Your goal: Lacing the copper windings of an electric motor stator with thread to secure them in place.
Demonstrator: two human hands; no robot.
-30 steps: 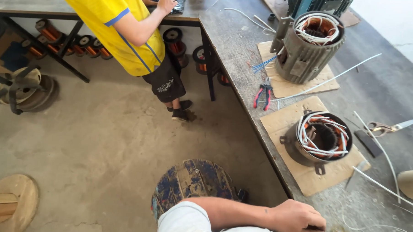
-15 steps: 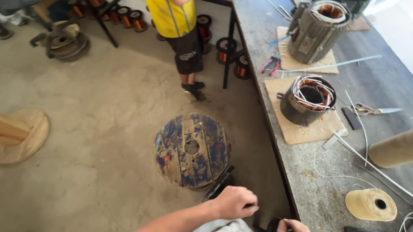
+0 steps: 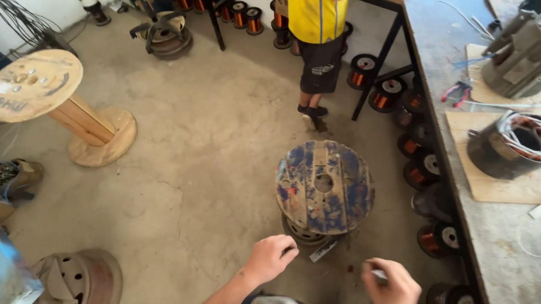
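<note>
Swinging away from the workbench (image 3: 501, 238) now, both hands hang over the floor beside the blue-painted cable spool (image 3: 324, 187), left hand (image 3: 271, 258) curled shut, apparently empty, right hand (image 3: 391, 288) pinching something small and pale, so the next move needs a steady reach.

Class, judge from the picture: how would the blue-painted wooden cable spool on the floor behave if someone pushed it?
The blue spool stands on a flat round end, so it probably slides or resists. Its thick planks suggest it is heavy and stiff. Tipped onto its rims, it would likely roll.
</note>
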